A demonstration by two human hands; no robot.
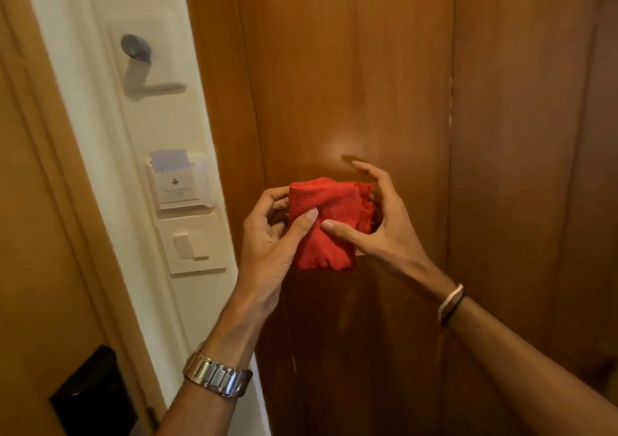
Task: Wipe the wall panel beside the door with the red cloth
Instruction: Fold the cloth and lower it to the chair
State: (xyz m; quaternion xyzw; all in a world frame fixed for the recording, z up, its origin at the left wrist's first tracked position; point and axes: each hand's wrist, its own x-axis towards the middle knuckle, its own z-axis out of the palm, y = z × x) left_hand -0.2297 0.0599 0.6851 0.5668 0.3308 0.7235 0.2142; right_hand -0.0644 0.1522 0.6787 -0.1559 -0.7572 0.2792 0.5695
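Warm, dim indoor light; soft focus throughout; wide-angle bend at the edges.

A pale glare patch sits on the wooden wall panel (351,84) just above the red cloth (326,223), with a dark finger shadow at its right. The wall hook (135,47) left of the panel is smeared and casts a long grey shadow downward. Key-card holder (177,181) print unreadable. Door frame (43,154) lines curve toward the left border; the right hand (384,221) has blurred fingertips.
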